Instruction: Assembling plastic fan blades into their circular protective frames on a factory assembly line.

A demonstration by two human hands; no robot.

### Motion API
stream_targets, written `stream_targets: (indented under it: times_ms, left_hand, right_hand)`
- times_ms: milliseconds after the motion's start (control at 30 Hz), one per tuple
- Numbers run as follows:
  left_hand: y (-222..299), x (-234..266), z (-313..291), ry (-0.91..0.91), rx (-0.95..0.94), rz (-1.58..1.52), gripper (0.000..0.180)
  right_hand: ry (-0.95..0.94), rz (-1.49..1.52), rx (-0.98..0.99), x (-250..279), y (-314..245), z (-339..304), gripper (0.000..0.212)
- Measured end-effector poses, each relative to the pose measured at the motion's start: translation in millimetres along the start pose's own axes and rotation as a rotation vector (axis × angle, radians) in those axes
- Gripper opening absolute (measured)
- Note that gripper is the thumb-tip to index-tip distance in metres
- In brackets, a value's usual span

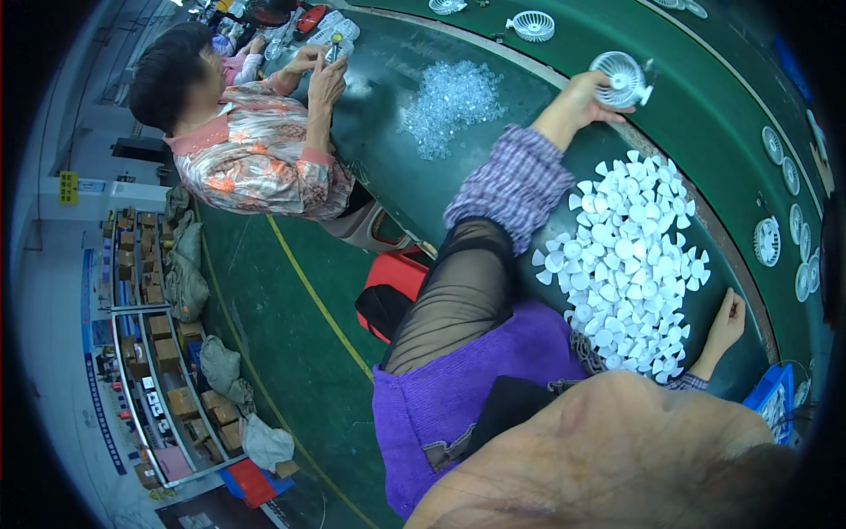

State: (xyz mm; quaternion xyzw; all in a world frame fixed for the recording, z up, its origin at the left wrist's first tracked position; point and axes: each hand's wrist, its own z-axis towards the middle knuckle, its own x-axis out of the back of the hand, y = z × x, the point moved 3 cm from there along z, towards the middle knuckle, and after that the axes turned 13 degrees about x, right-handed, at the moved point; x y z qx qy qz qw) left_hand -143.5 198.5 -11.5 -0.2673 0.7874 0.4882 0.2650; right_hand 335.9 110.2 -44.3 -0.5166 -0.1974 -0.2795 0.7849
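My left hand (582, 104) reaches to the edge of the green belt, its fingers closed round a small white fan housing (619, 79) with a slotted round grille. A wide heap of white fan blades (630, 264) lies on the dark green tabletop between my two arms. Beyond the heap, at the table's right, is my right hand (724, 328). Its fingers are drawn together near the tabletop; anything between them is too small or hidden to make out. No fan blade from the heap touches this hand.
The green belt (740, 167) curves past the table, carrying several fan housings (767, 242) and round grilles (790, 176). A blue bin (772, 401) stands beside my right arm. A co-worker (256, 141) sits at the left, near a pile of clear small parts (454, 101). Box-filled shelves (172, 353) stand beyond.
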Motion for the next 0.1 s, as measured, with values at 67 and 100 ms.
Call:
stream_targets:
  times_ms: [67, 100]
  left_hand:
    - [-10.9, 18.3, -31.4, 0.004, -0.012, -0.123, 0.045]
    - [-18.9, 29.3, -46.1, -0.025, -0.017, -0.107, 0.056]
  right_hand:
    - [-0.033, 0.064, 0.004, 1.2, 1.0, 7.3, 0.019]
    - [-0.088, 0.047, 0.019, -0.3, 11.5, 12.1, 0.018]
